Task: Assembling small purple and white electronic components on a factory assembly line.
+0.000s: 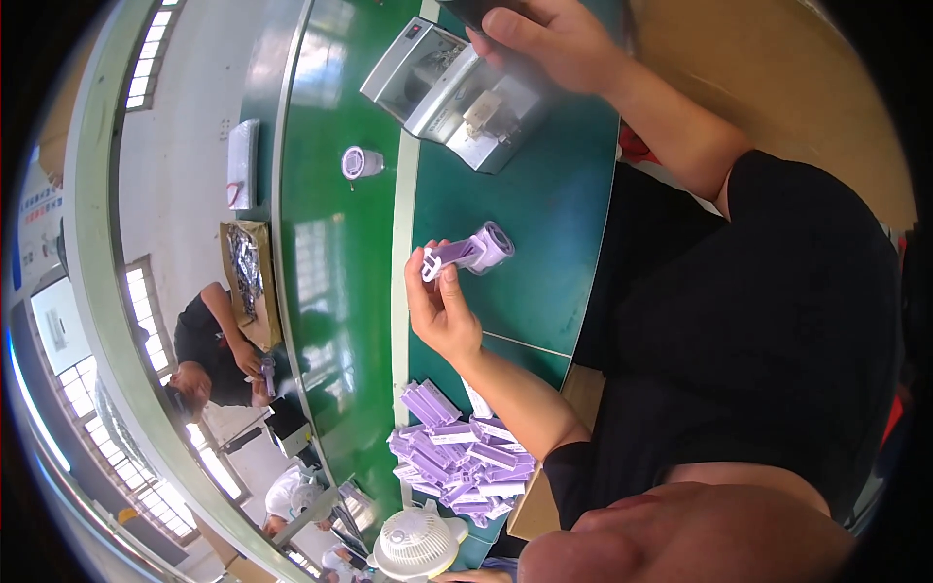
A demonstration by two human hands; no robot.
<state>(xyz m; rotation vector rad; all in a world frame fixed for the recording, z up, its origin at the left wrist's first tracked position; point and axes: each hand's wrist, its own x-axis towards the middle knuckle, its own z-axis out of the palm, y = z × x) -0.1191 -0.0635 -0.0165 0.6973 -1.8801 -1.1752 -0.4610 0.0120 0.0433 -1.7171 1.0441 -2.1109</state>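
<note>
My left hand (446, 316) pinches a lilac plastic housing (455, 255) with a white end piece, held above the green work surface. At its far end from my fingers is a lilac round, cylinder-like part (494, 245); I cannot tell if the two are joined. My right hand (544, 39), at the top edge of the picture, is closed round a dark object (476, 10) that the edge cuts off, so its kind is unclear. Just below that hand stands a grey benchtop machine (449, 92) resembling a screw feeder. A heap of lilac housings (462, 457) lies beside my left forearm.
A lilac and white cylinder (361, 162) stands on the glossy green belt (335, 291). A white plastic basket (418, 542) is beside the heap. Across the belt, a co-worker (219, 350) handles a lilac part beside a cardboard box (251, 282) of small pieces.
</note>
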